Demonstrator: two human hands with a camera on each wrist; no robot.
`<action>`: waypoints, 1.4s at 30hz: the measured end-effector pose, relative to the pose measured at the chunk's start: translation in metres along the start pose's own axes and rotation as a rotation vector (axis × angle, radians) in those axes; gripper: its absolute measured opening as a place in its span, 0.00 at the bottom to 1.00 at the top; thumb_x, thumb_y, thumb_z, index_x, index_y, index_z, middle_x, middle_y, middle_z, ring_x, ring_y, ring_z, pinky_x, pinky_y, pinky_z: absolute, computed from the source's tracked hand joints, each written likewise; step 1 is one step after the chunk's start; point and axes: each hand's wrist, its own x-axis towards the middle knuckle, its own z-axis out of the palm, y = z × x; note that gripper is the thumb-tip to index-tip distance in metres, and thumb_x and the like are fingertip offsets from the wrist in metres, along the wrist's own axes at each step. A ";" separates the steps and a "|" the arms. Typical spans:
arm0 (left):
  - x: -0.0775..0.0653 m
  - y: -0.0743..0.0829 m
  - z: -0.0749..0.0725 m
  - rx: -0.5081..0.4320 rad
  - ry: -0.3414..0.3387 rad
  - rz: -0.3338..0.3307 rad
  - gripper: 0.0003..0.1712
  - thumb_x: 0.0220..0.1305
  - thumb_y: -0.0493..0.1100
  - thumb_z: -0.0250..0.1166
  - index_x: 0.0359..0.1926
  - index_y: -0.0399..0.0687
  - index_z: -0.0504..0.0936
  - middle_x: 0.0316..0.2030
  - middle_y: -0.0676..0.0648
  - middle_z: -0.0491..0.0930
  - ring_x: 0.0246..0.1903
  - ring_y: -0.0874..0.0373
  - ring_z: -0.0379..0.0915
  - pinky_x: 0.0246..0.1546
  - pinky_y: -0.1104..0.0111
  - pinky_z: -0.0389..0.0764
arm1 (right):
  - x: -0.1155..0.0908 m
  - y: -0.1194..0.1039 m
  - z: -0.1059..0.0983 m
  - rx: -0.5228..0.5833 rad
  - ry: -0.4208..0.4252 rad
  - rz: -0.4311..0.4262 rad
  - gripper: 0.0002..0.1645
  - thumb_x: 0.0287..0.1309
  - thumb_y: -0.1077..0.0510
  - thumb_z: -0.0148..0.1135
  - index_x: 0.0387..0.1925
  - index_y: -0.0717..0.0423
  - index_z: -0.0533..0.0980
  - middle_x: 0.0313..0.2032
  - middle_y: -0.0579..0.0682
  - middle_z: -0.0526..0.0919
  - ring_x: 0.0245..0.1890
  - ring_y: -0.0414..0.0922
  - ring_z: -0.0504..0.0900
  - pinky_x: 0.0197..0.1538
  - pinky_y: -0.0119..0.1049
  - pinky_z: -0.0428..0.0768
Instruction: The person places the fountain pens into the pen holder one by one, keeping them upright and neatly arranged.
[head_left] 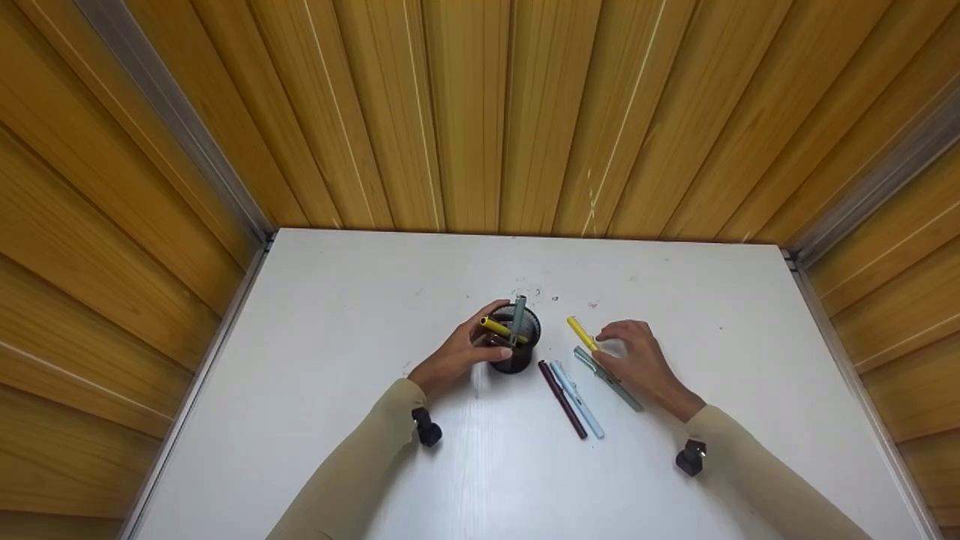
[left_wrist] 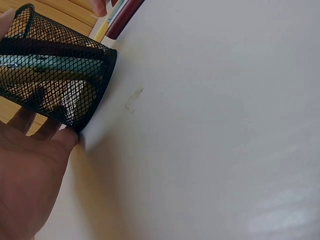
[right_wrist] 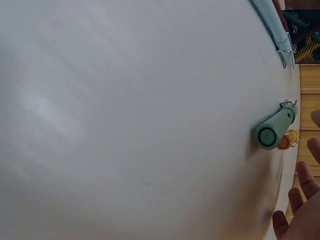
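Observation:
My left hand (head_left: 450, 360) grips a black mesh pen holder (head_left: 514, 364), with the thumb on the near side and fingers around the far side. A yellow pen (head_left: 495, 326) and a grey-green pen (head_left: 519, 316) stick out of it; the left wrist view shows more pens through the mesh (left_wrist: 55, 65). On the table, another yellow pen (head_left: 580, 332) lies by the thumb and fingertips of my right hand (head_left: 637, 364). In the right wrist view that hand's fingers (right_wrist: 307, 182) are spread, apart from the yellow pen (right_wrist: 288, 140). Beside it lies a green pen (head_left: 621, 391).
A dark red pen (head_left: 562, 401) and a light blue pen (head_left: 577, 401) lie side by side between the hands. The white table (head_left: 337, 300) meets wood-patterned panels (head_left: 465, 112) at the back and sides. Small dark marks dot the surface behind the holder.

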 end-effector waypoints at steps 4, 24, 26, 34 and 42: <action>0.000 -0.001 0.000 -0.007 -0.001 -0.003 0.53 0.71 0.50 0.77 0.88 0.70 0.59 0.79 0.50 0.66 0.85 0.45 0.50 0.84 0.48 0.52 | 0.005 0.003 0.002 -0.034 -0.008 0.011 0.14 0.67 0.57 0.78 0.52 0.56 0.88 0.60 0.56 0.82 0.70 0.57 0.68 0.77 0.63 0.63; -0.003 0.000 0.000 -0.010 0.009 -0.016 0.51 0.69 0.50 0.78 0.85 0.80 0.62 0.80 0.52 0.66 0.85 0.46 0.51 0.84 0.47 0.51 | 0.019 0.000 0.015 -0.152 0.030 -0.013 0.15 0.64 0.58 0.80 0.50 0.58 0.89 0.57 0.58 0.83 0.66 0.59 0.71 0.74 0.64 0.63; -0.004 0.001 0.000 -0.012 0.009 -0.018 0.51 0.69 0.51 0.78 0.85 0.79 0.62 0.80 0.52 0.66 0.85 0.46 0.50 0.84 0.46 0.50 | 0.020 0.000 0.016 -0.157 0.034 -0.011 0.14 0.64 0.58 0.80 0.50 0.58 0.89 0.57 0.58 0.82 0.65 0.59 0.71 0.73 0.64 0.64; -0.003 0.000 -0.001 0.008 -0.004 -0.002 0.49 0.71 0.51 0.76 0.86 0.76 0.61 0.79 0.52 0.67 0.85 0.48 0.51 0.84 0.48 0.53 | 0.021 0.001 0.018 -0.175 0.044 0.010 0.13 0.65 0.60 0.76 0.50 0.59 0.89 0.56 0.59 0.81 0.65 0.59 0.70 0.71 0.62 0.64; -0.004 0.001 -0.002 0.027 -0.008 0.007 0.51 0.71 0.50 0.76 0.87 0.72 0.59 0.78 0.51 0.68 0.84 0.48 0.55 0.83 0.48 0.55 | 0.025 -0.006 0.016 -0.226 0.024 0.039 0.15 0.67 0.58 0.75 0.51 0.61 0.89 0.48 0.56 0.86 0.55 0.55 0.74 0.63 0.56 0.74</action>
